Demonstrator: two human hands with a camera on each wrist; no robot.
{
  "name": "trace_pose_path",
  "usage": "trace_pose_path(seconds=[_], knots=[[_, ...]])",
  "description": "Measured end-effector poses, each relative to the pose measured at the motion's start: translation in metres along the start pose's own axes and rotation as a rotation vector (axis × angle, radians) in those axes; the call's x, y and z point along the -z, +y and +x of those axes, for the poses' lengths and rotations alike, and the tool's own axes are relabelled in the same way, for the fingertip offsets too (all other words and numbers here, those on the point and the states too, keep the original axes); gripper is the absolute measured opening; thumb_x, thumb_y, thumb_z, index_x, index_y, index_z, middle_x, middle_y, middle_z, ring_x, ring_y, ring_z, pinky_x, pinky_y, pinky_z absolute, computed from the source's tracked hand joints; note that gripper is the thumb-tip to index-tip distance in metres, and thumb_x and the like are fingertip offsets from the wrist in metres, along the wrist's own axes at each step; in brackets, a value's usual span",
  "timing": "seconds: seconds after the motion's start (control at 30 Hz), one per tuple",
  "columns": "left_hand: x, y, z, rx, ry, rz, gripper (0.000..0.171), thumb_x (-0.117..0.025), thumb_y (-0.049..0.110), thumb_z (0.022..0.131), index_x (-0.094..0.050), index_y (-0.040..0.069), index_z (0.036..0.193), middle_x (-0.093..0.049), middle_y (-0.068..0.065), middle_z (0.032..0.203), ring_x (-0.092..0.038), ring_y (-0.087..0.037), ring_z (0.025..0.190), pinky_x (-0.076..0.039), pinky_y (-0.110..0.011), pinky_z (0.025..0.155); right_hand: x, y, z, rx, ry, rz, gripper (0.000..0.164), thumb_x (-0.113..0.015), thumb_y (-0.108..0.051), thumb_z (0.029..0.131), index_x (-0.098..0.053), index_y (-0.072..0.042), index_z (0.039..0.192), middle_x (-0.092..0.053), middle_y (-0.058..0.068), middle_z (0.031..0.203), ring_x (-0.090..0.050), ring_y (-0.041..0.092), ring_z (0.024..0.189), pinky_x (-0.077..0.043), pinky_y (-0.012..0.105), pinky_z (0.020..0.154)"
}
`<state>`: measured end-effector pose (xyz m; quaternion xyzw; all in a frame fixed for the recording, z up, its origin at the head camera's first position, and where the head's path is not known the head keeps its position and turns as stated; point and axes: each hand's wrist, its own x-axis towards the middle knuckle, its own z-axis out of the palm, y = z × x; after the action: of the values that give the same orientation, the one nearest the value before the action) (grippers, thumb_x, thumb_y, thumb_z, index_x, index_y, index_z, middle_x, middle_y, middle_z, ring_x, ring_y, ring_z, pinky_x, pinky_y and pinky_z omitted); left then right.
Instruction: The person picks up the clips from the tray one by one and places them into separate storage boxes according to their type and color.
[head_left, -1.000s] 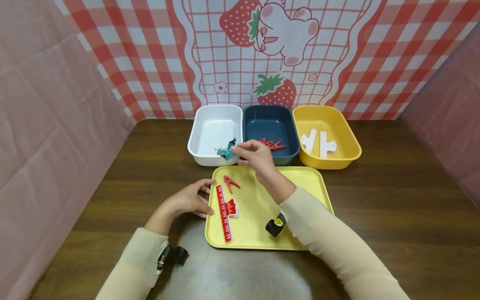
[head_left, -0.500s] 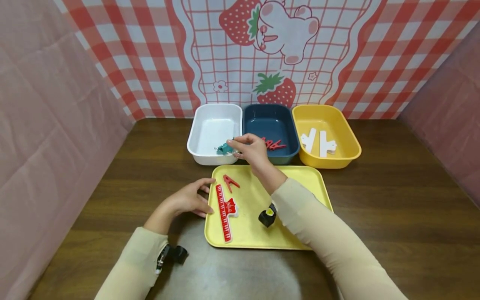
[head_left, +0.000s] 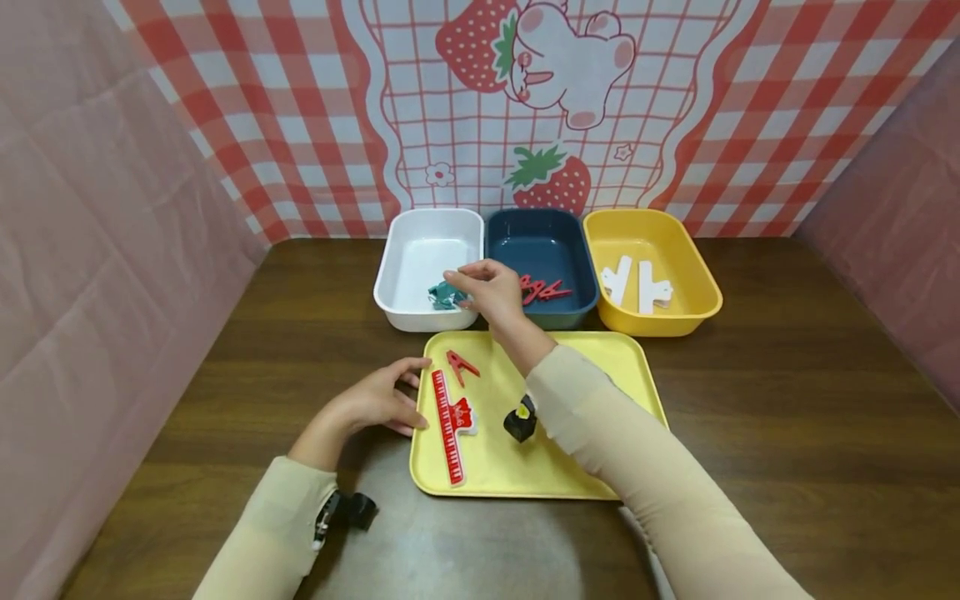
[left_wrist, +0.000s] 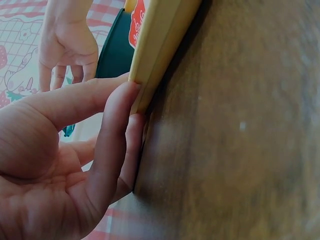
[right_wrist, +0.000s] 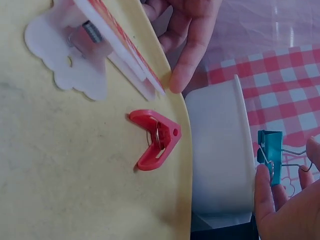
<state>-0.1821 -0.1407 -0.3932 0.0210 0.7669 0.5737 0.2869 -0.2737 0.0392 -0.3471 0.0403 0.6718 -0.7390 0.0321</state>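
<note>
In the head view, my right hand [head_left: 491,296] is over the near right part of the white bin [head_left: 431,321]. Its thumb and fingers pinch the wire handles of a teal binder clip [right_wrist: 272,150], as the right wrist view shows. Teal clips [head_left: 445,296] show below the fingertips in the bin, partly covered by the hand. My left hand [head_left: 378,398] rests with spread fingers against the left edge of the yellow tray [head_left: 555,467]. On the tray, near that hand, lie a red clothespin [head_left: 462,367] and a long red-and-white clip with a bear-shaped handle [head_left: 453,425].
Beside the white bin stand a dark blue bin [head_left: 543,237] with red clothespins [head_left: 543,289] and a yellow bin [head_left: 682,275] with white clips [head_left: 647,287]. Behind the bins hangs a checked strawberry cloth [head_left: 307,125]. Wooden tabletop [head_left: 787,400] surrounds the tray.
My right hand has moved left and farther into the white bin, lowering the teal binder clip toward the other teal piece. The left hand has stayed at the tray's edge.
</note>
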Motion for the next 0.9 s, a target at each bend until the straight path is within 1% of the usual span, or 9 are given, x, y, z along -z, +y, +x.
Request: trace_pose_path(seconds=[0.1,0.23,0.3,0.37,0.47,0.53,0.63,0.8,0.9], knots=[[0.0,0.0,0.0,-0.002,0.003,-0.004,0.084,-0.07,-0.016,0.071,-0.03,0.006,0.142,-0.036,-0.021,0.12,-0.061,-0.024,0.084,-0.059,-0.038,0.062,-0.001,0.0,0.003,0.008,0.01,-0.013,0.023,-0.078,-0.018,0.077,-0.063,-0.005,0.09,-0.057,0.006,0.09,-0.058,0.037,0.094,-0.057,0.039,0.075],[0.0,0.001,0.0,-0.003,0.006,0.002,0.083,-0.07,-0.016,0.072,-0.031,0.006,0.142,-0.036,-0.021,0.12,-0.062,-0.024,0.084,-0.059,-0.037,0.062,-0.002,-0.001,0.006,0.01,0.025,-0.046,0.023,-0.078,-0.019,0.076,-0.064,-0.006,0.09,-0.058,0.005,0.088,-0.059,0.032,0.09,-0.057,0.039,0.074],[0.0,0.001,-0.001,0.0,0.007,0.006,0.083,-0.07,-0.016,0.072,-0.031,0.006,0.142,-0.036,-0.021,0.12,-0.062,-0.024,0.083,-0.059,-0.037,0.063,-0.004,-0.001,0.008,0.007,0.037,-0.073,0.023,-0.079,-0.021,0.076,-0.065,-0.007,0.089,-0.058,0.003,0.086,-0.06,0.029,0.084,-0.057,0.038,0.071],[0.0,0.002,-0.001,0.0,0.006,0.006,0.083,-0.069,-0.016,0.072,-0.03,0.006,0.142,-0.036,-0.021,0.12,-0.062,-0.024,0.083,-0.059,-0.037,0.063,-0.005,-0.002,0.01,0.003,0.05,-0.091,0.023,-0.079,-0.021,0.075,-0.065,-0.008,0.088,-0.058,0.002,0.084,-0.058,0.025,0.072,-0.055,0.038,0.067],[0.0,0.002,-0.001,0.001,0.005,0.005,0.083,-0.069,-0.016,0.072,-0.03,0.006,0.142,-0.036,-0.021,0.12,-0.061,-0.024,0.084,-0.059,-0.037,0.063,-0.008,-0.003,0.014,-0.012,0.065,-0.092,0.023,-0.08,-0.021,0.074,-0.065,-0.008,0.087,-0.058,0.001,0.082,-0.054,0.02,0.064,-0.055,0.04,0.068],[0.0,0.002,-0.001,0.0,0.005,0.005,0.083,-0.07,-0.015,0.072,-0.03,0.006,0.142,-0.035,-0.021,0.121,-0.061,-0.024,0.085,-0.059,-0.037,0.064,-0.01,-0.004,0.016,-0.023,0.063,-0.074,0.023,-0.08,-0.02,0.075,-0.065,-0.007,0.087,-0.058,0.002,0.083,-0.055,0.02,0.067,-0.055,0.042,0.075],[0.0,0.002,-0.001,-0.003,0.003,0.004,0.083,-0.07,-0.015,0.072,-0.03,0.006,0.142,-0.035,-0.021,0.12,-0.061,-0.024,0.085,-0.059,-0.037,0.063,-0.011,-0.007,0.017,-0.035,0.054,-0.047,0.022,-0.079,-0.018,0.076,-0.065,-0.006,0.088,-0.058,0.004,0.085,-0.059,0.024,0.081,-0.054,0.043,0.082],[0.001,0.001,-0.001,-0.003,-0.003,0.003,0.083,-0.07,-0.015,0.072,-0.03,0.006,0.142,-0.036,-0.021,0.121,-0.061,-0.024,0.085,-0.059,-0.037,0.064,-0.011,-0.008,0.018,-0.063,0.053,-0.003,0.019,-0.076,-0.015,0.078,-0.066,-0.003,0.089,-0.059,0.007,0.09,-0.061,0.028,0.097,-0.054,0.038,0.083],[0.001,0.001,-0.001,0.001,-0.004,0.005,0.083,-0.07,-0.015,0.072,-0.03,0.006,0.142,-0.036,-0.021,0.121,-0.061,-0.024,0.085,-0.059,-0.038,0.064,-0.009,-0.008,0.019,-0.077,0.052,0.018,0.02,-0.076,-0.015,0.078,-0.065,-0.003,0.091,-0.059,0.007,0.092,-0.061,0.025,0.098,-0.054,0.037,0.084]])
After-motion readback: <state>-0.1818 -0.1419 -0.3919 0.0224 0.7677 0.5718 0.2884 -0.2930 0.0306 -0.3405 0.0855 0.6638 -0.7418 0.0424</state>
